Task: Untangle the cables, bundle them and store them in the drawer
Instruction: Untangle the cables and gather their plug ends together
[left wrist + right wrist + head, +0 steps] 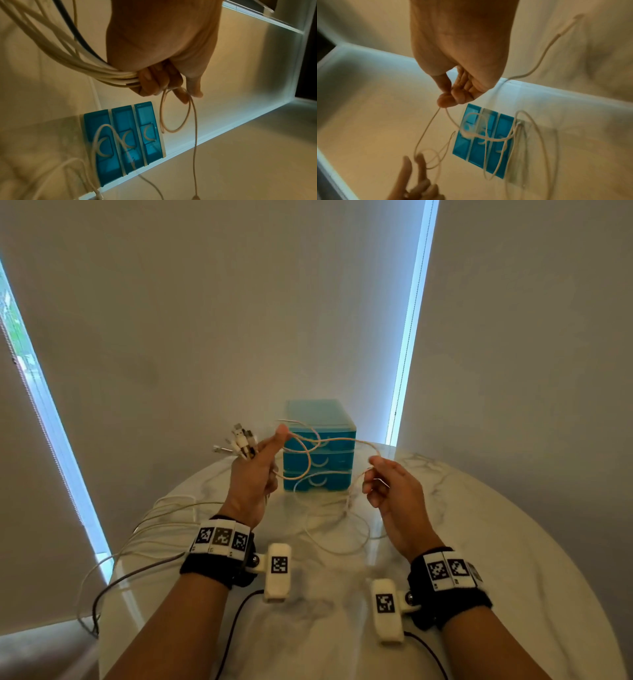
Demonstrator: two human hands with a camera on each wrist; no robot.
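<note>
My left hand [269, 451] is raised in front of the blue drawer unit [318, 450] and grips a bundle of white cables [72, 56], whose plugs [239, 441] stick up past the fist. Its thumb and forefinger also pinch a thin peach cable [310, 451]. That cable loops across to my right hand [372, 470], which pinches it between thumb and forefinger [444, 103]. The remainder of the thin cable [337, 529] trails down in loose coils onto the table. All three drawers [123, 142] are closed.
The white marble round table [479, 525] carries the drawer unit near its far edge by the wall. Several cable lengths [137, 542] run from the left fist over the table's left edge toward the floor. Black wrist-camera leads [236, 618] lie near me.
</note>
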